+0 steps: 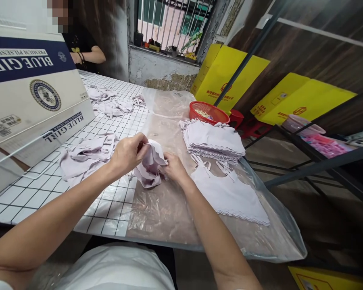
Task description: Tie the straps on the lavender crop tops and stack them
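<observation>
Apparently partway through, left hand [127, 152] and right hand [176, 168] both pinch a bunched lilac garment [149, 177], grip closed on it, over mid-bench [163, 229], neat stack [214, 139] and flat tops [226, 193] toward right edge, crumpled pieces [84, 157] unstacked toward left.

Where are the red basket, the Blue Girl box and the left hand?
Red basket [214, 109]: head view, on its inner wall.
Blue Girl box [45, 95]: head view, on its round emblem.
Left hand [126, 152]: head view, on the back.
</observation>
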The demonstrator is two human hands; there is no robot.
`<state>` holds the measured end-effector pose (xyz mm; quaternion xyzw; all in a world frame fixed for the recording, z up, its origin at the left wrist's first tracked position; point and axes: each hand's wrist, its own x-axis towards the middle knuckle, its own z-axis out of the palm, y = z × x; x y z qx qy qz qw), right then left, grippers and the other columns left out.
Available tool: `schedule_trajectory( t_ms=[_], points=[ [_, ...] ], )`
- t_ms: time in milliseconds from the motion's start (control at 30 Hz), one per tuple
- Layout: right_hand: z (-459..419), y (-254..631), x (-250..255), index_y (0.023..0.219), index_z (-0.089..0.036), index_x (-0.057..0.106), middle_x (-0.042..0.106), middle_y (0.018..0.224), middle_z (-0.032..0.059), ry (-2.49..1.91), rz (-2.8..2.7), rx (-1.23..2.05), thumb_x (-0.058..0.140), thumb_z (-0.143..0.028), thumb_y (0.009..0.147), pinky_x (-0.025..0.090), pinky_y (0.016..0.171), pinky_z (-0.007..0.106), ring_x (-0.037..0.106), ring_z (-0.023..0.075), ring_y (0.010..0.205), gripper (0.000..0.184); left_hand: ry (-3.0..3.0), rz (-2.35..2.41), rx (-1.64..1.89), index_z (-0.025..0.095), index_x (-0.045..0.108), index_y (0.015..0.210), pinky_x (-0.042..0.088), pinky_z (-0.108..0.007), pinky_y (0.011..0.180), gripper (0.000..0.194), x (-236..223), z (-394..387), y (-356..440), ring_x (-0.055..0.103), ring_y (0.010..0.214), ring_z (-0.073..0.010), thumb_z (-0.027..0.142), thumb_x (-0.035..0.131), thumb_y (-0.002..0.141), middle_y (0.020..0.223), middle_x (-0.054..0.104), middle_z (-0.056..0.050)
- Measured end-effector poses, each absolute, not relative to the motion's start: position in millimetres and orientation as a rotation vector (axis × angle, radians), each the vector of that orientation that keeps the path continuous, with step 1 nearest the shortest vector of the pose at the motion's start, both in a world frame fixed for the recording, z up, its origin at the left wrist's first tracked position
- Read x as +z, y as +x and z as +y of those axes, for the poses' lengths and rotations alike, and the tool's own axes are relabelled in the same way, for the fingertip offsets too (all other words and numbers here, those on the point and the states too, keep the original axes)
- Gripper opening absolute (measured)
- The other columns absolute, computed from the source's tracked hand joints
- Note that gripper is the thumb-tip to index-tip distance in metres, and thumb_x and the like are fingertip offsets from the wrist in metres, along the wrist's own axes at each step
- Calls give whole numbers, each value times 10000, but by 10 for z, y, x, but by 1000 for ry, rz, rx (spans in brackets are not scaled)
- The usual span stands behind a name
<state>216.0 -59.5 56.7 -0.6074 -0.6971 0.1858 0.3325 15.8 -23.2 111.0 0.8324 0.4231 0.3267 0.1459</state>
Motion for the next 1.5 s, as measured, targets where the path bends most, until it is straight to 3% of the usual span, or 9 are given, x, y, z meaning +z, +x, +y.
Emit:
schedule_trajectory(
  t_ms=[200,400,567,833,933,1033,1167,1267,1500],
  points=[
    [-712,2423,906,756,-221,496,519,649,-41,-1587,-1375,406,523,-292,771,377,551,244,499,132,575,77,2570,1455,385,205,636,867,416,-299,616,101,686,-89,43,663,724,-246,214,571,789,790,705,-71],
    [-934,2641,1233,764,-230,507,506,625,-47,-1684,-1472,84,517,-213,721,391,580,255,470,128,550,47,2530,1733,320,179,651,883,448,-318,609,185,602,32,-31,688,791,-283,162,505,772,883,724,-136],
    [-1054,2760,1355,776,-232,551,500,587,-36,-1794,-1634,-126,508,-141,705,393,615,285,491,158,557,123,2324,1706,458,202,564,735,428,-301,561,31,838,106,-137,659,761,-250,200,548,761,832,703,-104],
    [-1082,3016,1453,768,-216,607,564,731,37,-1991,-1629,-528,539,-85,673,368,632,317,518,201,660,176,1728,1136,617,196,494,690,455,-287,546,151,1631,66,-378,615,614,-175,265,591,782,594,605,-38],
    [-1103,3096,1425,705,-211,621,557,705,40,-2087,-1625,-448,558,-86,650,347,595,314,492,194,618,151,1704,1055,604,191,511,685,423,-280,516,190,1794,-44,-481,554,545,-145,324,632,748,569,579,-31],
    [-1173,3131,1453,772,-210,661,569,694,26,-1970,-1631,-288,559,-148,717,360,586,296,501,179,612,131,1693,956,681,190,513,733,378,-239,509,246,1852,-153,-577,517,517,-103,412,617,751,551,524,2],
    [-1283,3141,1592,710,-210,646,571,711,21,-1953,-1803,18,574,-253,768,394,618,283,527,168,647,101,1819,904,410,190,514,705,332,-195,435,363,1874,-152,-686,479,471,-87,497,707,695,533,530,3],
    [-1340,3154,1709,697,-209,632,571,787,38,-1883,-1874,86,561,-329,807,416,655,282,545,174,719,177,1885,876,369,187,528,729,327,-187,420,376,1938,-66,-782,445,466,-76,516,709,742,536,528,7],
    [-1291,2965,1778,632,-212,497,476,595,-25,-1922,-1784,206,514,-374,830,320,542,250,419,125,558,257,2076,1097,205,202,549,731,399,-236,486,333,1952,115,-828,538,547,-144,523,625,782,627,612,-28]
  ],
)
